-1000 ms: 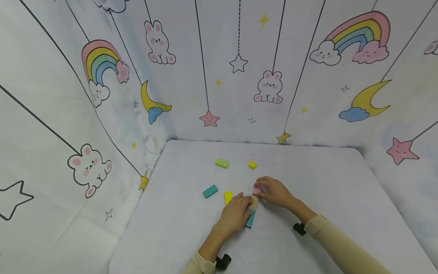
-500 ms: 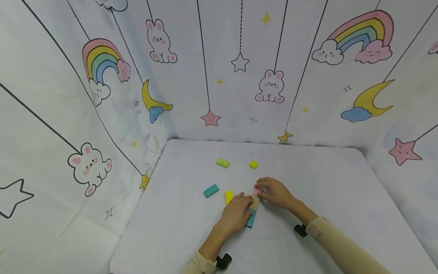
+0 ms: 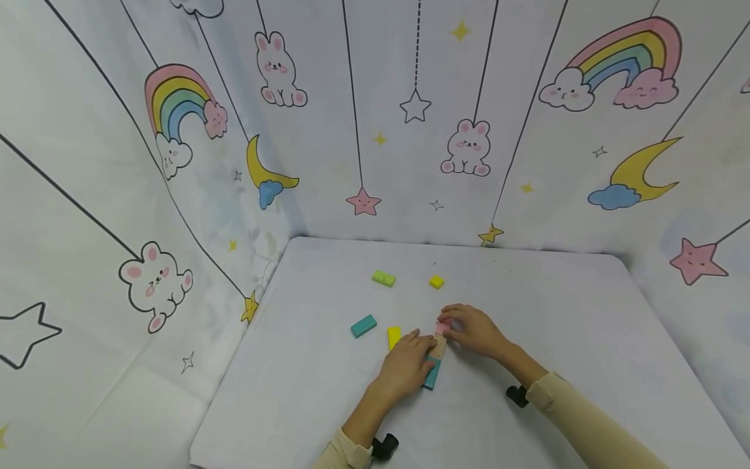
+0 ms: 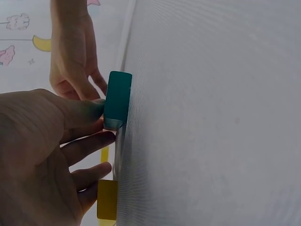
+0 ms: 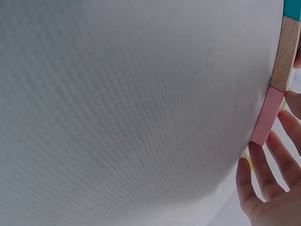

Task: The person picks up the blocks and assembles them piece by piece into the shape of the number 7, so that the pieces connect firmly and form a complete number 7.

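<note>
A teal block (image 3: 432,376), a bare wooden block (image 3: 437,347) and a pink block (image 3: 443,327) lie end to end in a slanting row on the white table. My left hand (image 3: 404,365) holds the near part of the row. Its thumb presses the teal block (image 4: 117,96) in the left wrist view, and a fingertip shows beside the bare wooden block (image 5: 285,54) in the right wrist view. At the far end, my right hand (image 3: 473,331) pinches the pink block (image 5: 268,115), with thumb and fingers along its side and end.
Left of the row a yellow block (image 3: 394,337) lies partly behind my left hand, and another teal block (image 3: 364,326) is farther left. A light green block (image 3: 383,278) and a small yellow block (image 3: 436,282) lie farther back. A printed cloth backdrop rises behind the table (image 3: 556,293).
The head view has shifted slightly, so everything sits a little farther right in it. Both hands keep their places on the row of blocks.
</note>
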The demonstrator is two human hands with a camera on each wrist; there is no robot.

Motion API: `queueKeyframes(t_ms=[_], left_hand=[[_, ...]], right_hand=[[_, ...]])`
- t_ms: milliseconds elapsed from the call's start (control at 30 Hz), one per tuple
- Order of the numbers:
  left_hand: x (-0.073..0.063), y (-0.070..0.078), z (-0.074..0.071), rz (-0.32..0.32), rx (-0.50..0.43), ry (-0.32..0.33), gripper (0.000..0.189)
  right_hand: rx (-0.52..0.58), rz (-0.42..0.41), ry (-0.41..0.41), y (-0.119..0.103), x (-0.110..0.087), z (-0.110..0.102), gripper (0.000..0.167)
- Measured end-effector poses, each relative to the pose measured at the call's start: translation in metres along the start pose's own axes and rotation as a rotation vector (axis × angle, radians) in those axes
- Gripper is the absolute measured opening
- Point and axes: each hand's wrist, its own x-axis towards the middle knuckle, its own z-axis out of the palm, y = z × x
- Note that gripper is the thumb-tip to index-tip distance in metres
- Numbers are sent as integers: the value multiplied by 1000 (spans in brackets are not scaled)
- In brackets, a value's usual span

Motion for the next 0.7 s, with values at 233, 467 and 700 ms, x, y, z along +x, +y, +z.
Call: queueKeyframes(t_ms=[233,467,700], left_hand=[[1,-1,2,-11,-17,-10,42],[2,-3,5,-16,-5,-17,43],[0,-2,3,-18,-23,-7,43]], right_hand=[[-10,-3,13,1,0,2,31],[-9,4,19,3,-1,5,31],[8,1,24,0,-2,3,31]])
